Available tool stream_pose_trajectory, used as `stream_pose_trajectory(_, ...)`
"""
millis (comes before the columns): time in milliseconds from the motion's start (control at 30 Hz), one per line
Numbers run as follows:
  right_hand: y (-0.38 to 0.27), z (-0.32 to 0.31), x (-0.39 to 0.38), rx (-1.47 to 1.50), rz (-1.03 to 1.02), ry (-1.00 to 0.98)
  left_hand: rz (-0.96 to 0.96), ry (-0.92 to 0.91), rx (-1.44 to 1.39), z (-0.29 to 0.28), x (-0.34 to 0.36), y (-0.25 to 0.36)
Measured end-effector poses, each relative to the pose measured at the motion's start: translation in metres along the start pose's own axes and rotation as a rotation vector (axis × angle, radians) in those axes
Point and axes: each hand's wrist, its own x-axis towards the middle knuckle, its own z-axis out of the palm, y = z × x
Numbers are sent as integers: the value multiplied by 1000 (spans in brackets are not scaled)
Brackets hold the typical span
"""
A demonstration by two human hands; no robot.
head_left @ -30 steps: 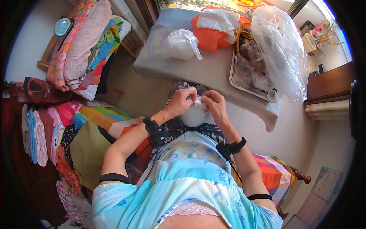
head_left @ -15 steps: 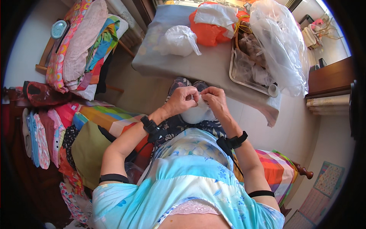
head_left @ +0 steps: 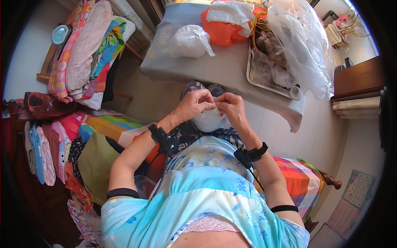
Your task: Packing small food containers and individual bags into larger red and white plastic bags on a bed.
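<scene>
A rounded, filled white plastic bag [head_left: 206, 122] rests on my lap, over dark patterned trousers. Above it my left hand [head_left: 194, 105] pinches the gathered top of the bag between thumb and forefinger. Close against it, my right hand [head_left: 231, 106] is closed on the same top, fingers curled. The fingertips of both hands meet there, and the small bit of plastic between them is mostly hidden. Another tied white bag [head_left: 191, 42] sits on the cloth-covered table [head_left: 173, 68] ahead of me.
On the table stand an orange bag [head_left: 223, 31], a metal tray [head_left: 271, 86] of bagged items and a large clear plastic bag [head_left: 300, 45]. A chair piled with folded cloths [head_left: 89, 49] is at the left. I sit on a bed with a checkered cover [head_left: 293, 177].
My hands stay at the bag's top; the fingers have shifted slightly, the left thumb and forefinger spreading a little. The whole view has shifted slightly.
</scene>
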Motion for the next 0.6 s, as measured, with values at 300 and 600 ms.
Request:
stream_pose_trajectory(300, -3, -2, -2, -2, 45, -25, 13, -50, 235, 5, 1, 3)
stream_pose_trajectory(600, 4, -1, -2, 122, 10, 27, 107, -53, 326, 7, -6, 6)
